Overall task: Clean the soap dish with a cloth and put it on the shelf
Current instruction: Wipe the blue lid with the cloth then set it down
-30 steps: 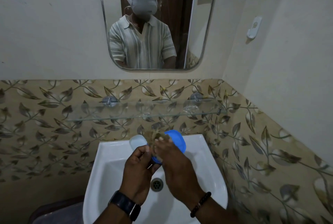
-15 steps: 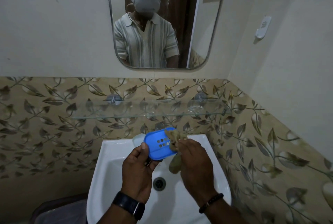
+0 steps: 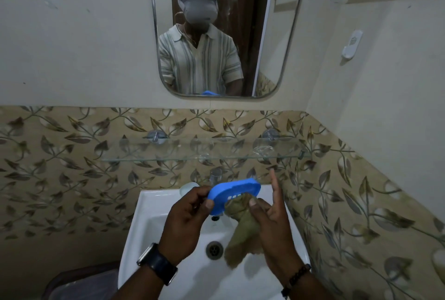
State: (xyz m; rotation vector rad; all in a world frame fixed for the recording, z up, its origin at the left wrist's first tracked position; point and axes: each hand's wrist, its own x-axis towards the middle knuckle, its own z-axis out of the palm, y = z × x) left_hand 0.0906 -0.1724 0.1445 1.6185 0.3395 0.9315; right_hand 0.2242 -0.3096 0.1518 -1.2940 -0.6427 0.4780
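A blue oval soap dish (image 3: 237,190) with drain slots is held over the white sink (image 3: 149,217), its hollow side turned toward me. My left hand (image 3: 186,223) grips its left end. My right hand (image 3: 272,222) presses an olive-brown cloth (image 3: 240,229) against the dish's lower right part, index finger sticking up. The cloth's tail hangs down over the basin. Above the sink a glass shelf (image 3: 183,155) runs along the leaf-patterned tiles.
A tap (image 3: 215,174) stands behind the dish, with a pale soap bar (image 3: 188,187) on the sink's back rim. The drain (image 3: 213,249) lies below the hands. A mirror (image 3: 272,41) hangs above. The right wall is close. A dark bin (image 3: 79,283) sits lower left.
The dish has been turned from its back facing me to its slotted hollow side, now lying more level. The cloth has shifted to its lower right part, and my view has dropped slightly.
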